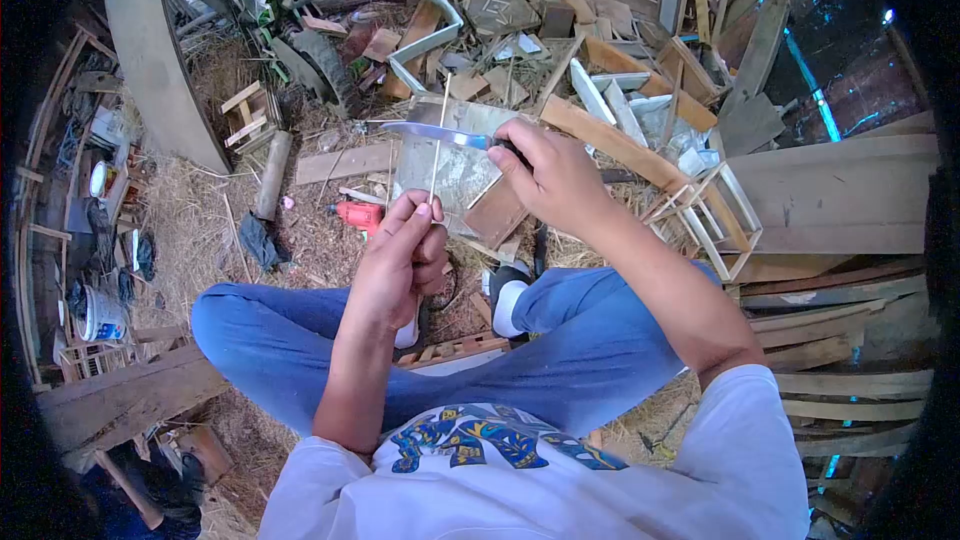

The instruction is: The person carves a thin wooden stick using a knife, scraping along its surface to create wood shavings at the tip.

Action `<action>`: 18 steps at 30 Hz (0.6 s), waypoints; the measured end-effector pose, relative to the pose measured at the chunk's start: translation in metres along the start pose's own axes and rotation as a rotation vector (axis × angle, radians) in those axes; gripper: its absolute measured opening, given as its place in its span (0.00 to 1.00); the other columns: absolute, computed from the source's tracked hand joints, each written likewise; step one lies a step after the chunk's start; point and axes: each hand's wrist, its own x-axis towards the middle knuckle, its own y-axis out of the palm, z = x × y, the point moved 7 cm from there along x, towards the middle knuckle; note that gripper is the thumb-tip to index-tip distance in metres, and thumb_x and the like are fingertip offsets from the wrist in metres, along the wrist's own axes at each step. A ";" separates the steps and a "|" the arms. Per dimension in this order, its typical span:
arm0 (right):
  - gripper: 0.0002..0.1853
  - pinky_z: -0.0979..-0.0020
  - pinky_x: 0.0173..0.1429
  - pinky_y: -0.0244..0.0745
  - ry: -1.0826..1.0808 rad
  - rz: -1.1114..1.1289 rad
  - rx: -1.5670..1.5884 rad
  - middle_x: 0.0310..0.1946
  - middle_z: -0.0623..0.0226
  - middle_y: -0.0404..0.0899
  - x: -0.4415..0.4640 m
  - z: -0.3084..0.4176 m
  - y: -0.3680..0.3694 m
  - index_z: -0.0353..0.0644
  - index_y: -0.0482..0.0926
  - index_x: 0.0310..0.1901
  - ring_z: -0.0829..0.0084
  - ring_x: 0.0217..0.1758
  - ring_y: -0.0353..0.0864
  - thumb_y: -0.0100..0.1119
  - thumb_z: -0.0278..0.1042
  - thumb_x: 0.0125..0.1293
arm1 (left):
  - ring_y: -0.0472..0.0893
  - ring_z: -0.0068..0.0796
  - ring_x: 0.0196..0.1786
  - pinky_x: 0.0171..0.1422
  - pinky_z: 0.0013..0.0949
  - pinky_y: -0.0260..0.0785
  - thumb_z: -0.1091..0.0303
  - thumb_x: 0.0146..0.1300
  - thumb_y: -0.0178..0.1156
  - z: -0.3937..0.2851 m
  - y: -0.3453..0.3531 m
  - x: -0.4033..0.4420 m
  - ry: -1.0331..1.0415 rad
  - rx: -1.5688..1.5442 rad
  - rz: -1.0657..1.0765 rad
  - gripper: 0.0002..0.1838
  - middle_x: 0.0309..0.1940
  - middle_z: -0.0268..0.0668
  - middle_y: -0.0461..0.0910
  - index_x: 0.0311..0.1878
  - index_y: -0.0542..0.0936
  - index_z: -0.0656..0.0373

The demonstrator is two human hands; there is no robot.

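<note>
Pinching stick (436, 162): left hand (403, 252) | clasping knife (458, 136): right hand (555, 175) | handle (511, 148) mostly hidden

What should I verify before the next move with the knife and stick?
1. Right hand gripping the knife: ok, closed around its black handle.
2. Left hand gripping the thin wooden stick: ok, pinched near its lower visible end.
3. Left hand off the blade: ok, blade crosses the stick beyond the fingertips.
4. Blade touching the stick: cannot tell, they overlap in view.
5. Red power drill out of both hands: ok, lying down.
</note>
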 end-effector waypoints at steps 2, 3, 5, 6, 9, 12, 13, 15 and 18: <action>0.11 0.53 0.39 0.75 0.013 0.017 -0.018 0.34 0.56 0.83 -0.001 0.002 0.001 0.43 0.78 0.46 0.48 0.37 0.84 0.59 0.43 0.77 | 0.49 0.12 0.16 0.19 0.25 0.38 0.57 0.85 0.48 0.000 0.000 0.000 0.004 0.027 -0.001 0.08 0.20 0.20 0.54 0.49 0.71 0.47; 0.12 0.53 0.39 0.75 0.019 0.057 -0.034 0.35 0.56 0.83 -0.001 0.003 0.005 0.43 0.79 0.46 0.49 0.38 0.84 0.59 0.43 0.77 | 0.49 0.13 0.16 0.19 0.26 0.39 0.57 0.85 0.47 0.000 -0.001 0.001 0.012 0.047 0.000 0.08 0.19 0.20 0.54 0.49 0.71 0.47; 0.12 0.53 0.39 0.75 0.028 0.099 -0.050 0.35 0.56 0.84 -0.004 0.006 0.011 0.44 0.80 0.46 0.49 0.38 0.85 0.60 0.44 0.76 | 0.50 0.12 0.16 0.19 0.25 0.39 0.56 0.84 0.48 0.001 -0.002 0.001 0.023 0.056 0.007 0.08 0.20 0.20 0.54 0.49 0.71 0.47; 0.13 0.51 0.39 0.77 -0.061 0.090 -0.046 0.34 0.56 0.84 -0.006 0.015 0.012 0.45 0.80 0.45 0.49 0.38 0.85 0.59 0.46 0.76 | 0.50 0.12 0.16 0.18 0.24 0.40 0.55 0.83 0.50 0.001 -0.002 0.000 0.039 0.065 0.014 0.08 0.20 0.20 0.54 0.49 0.71 0.46; 0.14 0.49 0.38 0.79 -0.097 0.089 -0.066 0.31 0.58 0.84 -0.002 0.023 0.009 0.47 0.81 0.42 0.50 0.35 0.86 0.59 0.49 0.75 | 0.50 0.11 0.16 0.18 0.24 0.40 0.56 0.84 0.48 -0.001 -0.001 -0.003 0.048 0.133 -0.044 0.08 0.19 0.19 0.55 0.49 0.72 0.47; 0.15 0.50 0.35 0.79 -0.064 0.096 -0.110 0.28 0.61 0.84 -0.004 0.024 0.011 0.49 0.83 0.38 0.51 0.31 0.86 0.61 0.52 0.73 | 0.50 0.11 0.16 0.18 0.25 0.40 0.58 0.86 0.47 0.000 -0.003 -0.003 0.100 0.133 -0.071 0.10 0.19 0.19 0.56 0.50 0.73 0.51; 0.15 0.51 0.34 0.79 -0.091 0.093 -0.131 0.27 0.61 0.84 -0.004 0.025 0.011 0.50 0.83 0.37 0.52 0.29 0.86 0.62 0.53 0.72 | 0.50 0.11 0.16 0.18 0.25 0.40 0.58 0.86 0.47 0.001 -0.001 -0.003 0.105 0.133 -0.068 0.10 0.19 0.19 0.56 0.50 0.73 0.51; 0.15 0.51 0.33 0.79 -0.098 0.065 -0.142 0.27 0.61 0.84 0.000 0.023 0.009 0.50 0.83 0.37 0.52 0.29 0.86 0.62 0.53 0.72 | 0.52 0.10 0.15 0.18 0.23 0.41 0.59 0.85 0.48 0.001 -0.006 -0.003 0.150 0.221 -0.163 0.10 0.18 0.19 0.58 0.49 0.75 0.52; 0.15 0.52 0.32 0.79 -0.026 0.066 -0.184 0.26 0.61 0.84 0.014 0.010 0.004 0.51 0.84 0.38 0.52 0.30 0.86 0.61 0.54 0.72 | 0.54 0.09 0.16 0.18 0.23 0.42 0.59 0.85 0.49 0.000 -0.009 -0.001 0.183 0.221 -0.153 0.10 0.18 0.18 0.60 0.50 0.76 0.53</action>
